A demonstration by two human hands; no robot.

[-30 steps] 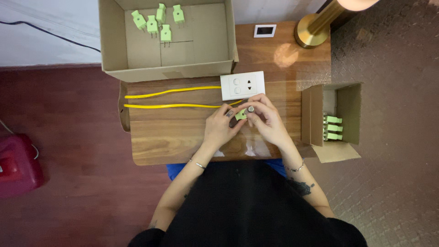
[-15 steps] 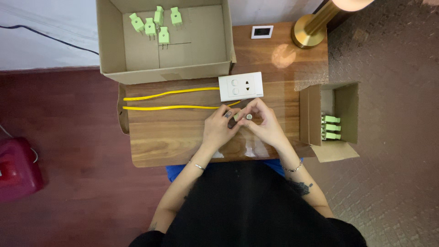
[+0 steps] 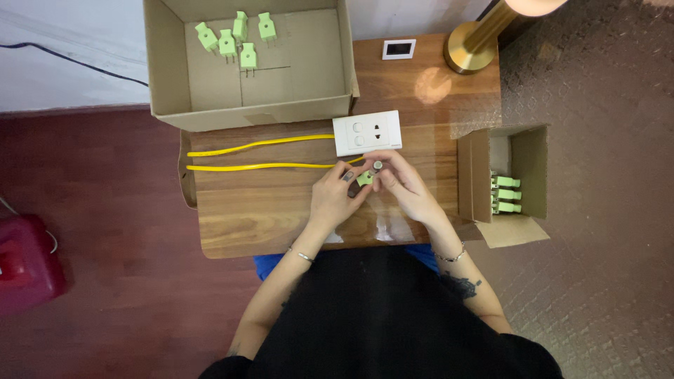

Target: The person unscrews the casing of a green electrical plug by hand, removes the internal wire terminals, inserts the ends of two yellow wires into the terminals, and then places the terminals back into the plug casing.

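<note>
My left hand (image 3: 335, 198) and my right hand (image 3: 406, 188) meet over the middle of the wooden surface (image 3: 267, 210), both pinched narrow around one small green plug (image 3: 365, 178) held between their fingertips. A little metal part sits at its top, just under my right thumb; I cannot tell how it is fixed. At twelve o'clock from my hands, just beside them, lies a white socket plate (image 3: 367, 133). Two yellow wires (image 3: 260, 156) run out toward nine o'clock across the surface, their near ends reaching my left fingers. At eleven o'clock stands a big open cardboard box (image 3: 309, 77) with five more green plugs (image 3: 235, 35) in its far left corner. At three o'clock, past the surface's edge, a small open box (image 3: 474, 175) holds a stack of green plugs. A brass lamp base (image 3: 469, 49) stands at one o'clock.
</note>
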